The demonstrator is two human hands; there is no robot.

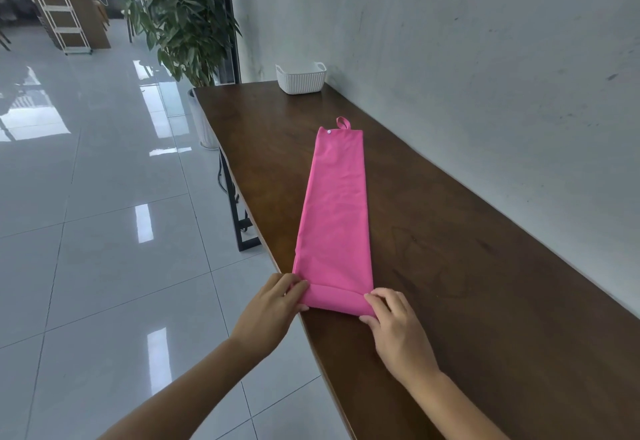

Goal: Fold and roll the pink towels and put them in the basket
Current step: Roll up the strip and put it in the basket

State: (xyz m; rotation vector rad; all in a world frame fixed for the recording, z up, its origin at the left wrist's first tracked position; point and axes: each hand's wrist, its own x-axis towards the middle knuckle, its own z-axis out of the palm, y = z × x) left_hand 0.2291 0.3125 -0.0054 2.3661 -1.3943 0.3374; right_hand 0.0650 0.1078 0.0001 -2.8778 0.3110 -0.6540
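A pink towel (336,211) lies folded into a long narrow strip on the dark wooden table (485,284), running away from me. Its far end has a hanging loop and a white snap. The near end is turned over into a small roll. My left hand (273,308) pinches the left end of that roll at the table's edge. My right hand (394,329) pinches the right end. A white ribbed basket (301,78) stands at the far end of the table by the wall, apart from the towel.
A grey wall runs along the table's right side. The table's left edge drops to a glossy tiled floor. A potted plant (183,20) stands beyond the table's far corner, and a white shelf rack (62,17) is far off at the left.
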